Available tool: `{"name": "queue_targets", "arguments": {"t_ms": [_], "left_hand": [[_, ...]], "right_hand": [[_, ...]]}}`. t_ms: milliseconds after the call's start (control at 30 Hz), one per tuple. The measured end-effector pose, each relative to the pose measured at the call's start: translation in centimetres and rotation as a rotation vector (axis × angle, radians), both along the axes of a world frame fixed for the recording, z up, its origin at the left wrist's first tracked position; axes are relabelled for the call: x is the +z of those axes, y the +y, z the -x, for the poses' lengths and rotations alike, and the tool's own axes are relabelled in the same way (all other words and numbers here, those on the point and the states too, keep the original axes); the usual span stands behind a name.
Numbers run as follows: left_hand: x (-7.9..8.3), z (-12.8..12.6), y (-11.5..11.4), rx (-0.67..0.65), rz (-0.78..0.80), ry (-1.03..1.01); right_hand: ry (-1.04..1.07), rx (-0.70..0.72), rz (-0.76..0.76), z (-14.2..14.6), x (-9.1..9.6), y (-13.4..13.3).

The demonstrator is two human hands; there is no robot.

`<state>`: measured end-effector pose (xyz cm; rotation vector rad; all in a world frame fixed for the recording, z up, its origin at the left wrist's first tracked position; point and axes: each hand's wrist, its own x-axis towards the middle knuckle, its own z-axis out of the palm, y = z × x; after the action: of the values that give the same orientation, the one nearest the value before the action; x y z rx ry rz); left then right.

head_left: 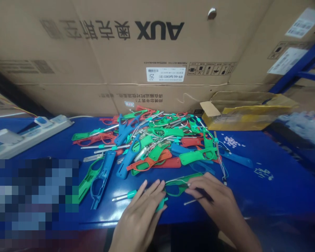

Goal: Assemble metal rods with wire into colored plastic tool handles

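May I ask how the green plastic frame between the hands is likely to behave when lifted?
The green frame looks thin and hollowed out, so it is probably light and slightly bendy. It lies flat, so it should slide rather than roll. Its open loop could catch on the pile.

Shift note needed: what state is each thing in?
Green plastic handle frame: lying flat, between both hands.
Left hand: fingers extended, resting on it.
Right hand: fingertips pinching its end.
Pile of green, red, blue plastic handles: loose, tangled.
Yellow-lined cardboard box: open.
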<state>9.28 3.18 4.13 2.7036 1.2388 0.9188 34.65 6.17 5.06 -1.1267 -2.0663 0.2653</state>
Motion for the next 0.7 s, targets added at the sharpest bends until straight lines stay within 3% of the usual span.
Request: {"name": "queue_targets", "arguments": {"t_ms": [200, 433, 700], "left_hand": [[0.13, -0.12, 0.06, 0.011, 0.011, -0.018], [-0.18, -0.29, 0.09, 0.028, -0.058, -0.034], [0.51, -0.12, -0.50, 0.082, 0.033, -0.134]], "right_hand": [[-0.001, -0.079, 0.063, 0.02, -0.39, -0.08], [0.004, 0.043, 0.082, -0.34, 0.19, 0.16], [0.058, 0.010, 0.161, -0.10, 0.20, 0.21]]}}
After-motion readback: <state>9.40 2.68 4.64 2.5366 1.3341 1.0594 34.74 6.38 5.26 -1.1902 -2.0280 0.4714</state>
